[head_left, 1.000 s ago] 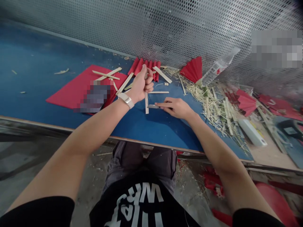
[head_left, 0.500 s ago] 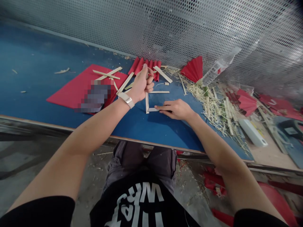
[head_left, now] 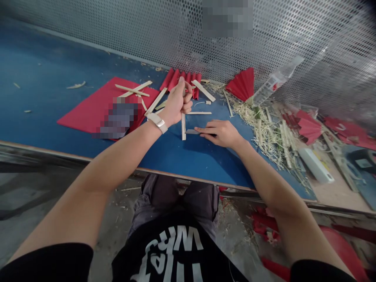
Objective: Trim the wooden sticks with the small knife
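My left hand (head_left: 178, 101), with a pale watch band on the wrist, is closed around a pale wooden strip (head_left: 183, 127). The strip's lower part sticks out below the fist, pointing toward the table's front edge; its upper part is mostly hidden by the fingers. To the right, my right hand (head_left: 221, 133) pinches a thin grey blade (head_left: 192, 132) between thumb and fingers. The blade's tip lies at the strip's right side, a little above its lower end; whether they touch I cannot tell. Another pale strip (head_left: 199, 113) lies on the blue table (head_left: 164, 154) behind the blade.
Left of my hands lie a red sheet (head_left: 85, 113), crossed strips (head_left: 133, 91) and a blurred phone-like object (head_left: 120, 119). Pleated red paper (head_left: 173, 79) and a red fan (head_left: 242, 84) sit by the mesh wall (head_left: 147, 35). Shavings (head_left: 261, 133) and a plastic bottle (head_left: 277, 80) are at right.
The blade in my right hand has moved slightly up, away from the strip's lower end. My left hand keeps its hold and has barely moved.
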A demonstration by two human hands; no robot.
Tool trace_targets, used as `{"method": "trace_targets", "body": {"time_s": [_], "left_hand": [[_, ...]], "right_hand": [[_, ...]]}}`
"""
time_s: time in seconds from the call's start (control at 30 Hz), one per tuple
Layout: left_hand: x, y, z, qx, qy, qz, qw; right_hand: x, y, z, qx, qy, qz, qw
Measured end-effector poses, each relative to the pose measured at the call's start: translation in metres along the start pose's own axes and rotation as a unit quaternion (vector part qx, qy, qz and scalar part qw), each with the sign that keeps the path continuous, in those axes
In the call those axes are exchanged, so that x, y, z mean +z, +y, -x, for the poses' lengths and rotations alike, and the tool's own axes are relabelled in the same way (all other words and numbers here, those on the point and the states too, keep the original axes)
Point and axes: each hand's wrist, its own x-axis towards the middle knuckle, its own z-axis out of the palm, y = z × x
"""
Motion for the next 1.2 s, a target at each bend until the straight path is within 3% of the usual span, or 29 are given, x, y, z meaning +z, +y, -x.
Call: {"method": "trace_targets", "body": {"time_s": [0.53,0.9,1.2], "left_hand": [[-0.002,0.0,-0.002,0.001,-0.002,-0.013,1.0],[0.018,0.019,0.016,-0.088,0.052,0.193,0.976],[0.016,0.018,0.016,-0.106,0.067,0.186,0.974]], "right_hand": [[-0.002,-0.007,0.002,-0.025,-0.07,-0.013,0.997],[-0.002,-0.004,0.001,-0.008,0.014,0.012,1.0],[0.0,-0.009,-0.002,-0.007,-0.016,-0.002,1.0]]}}
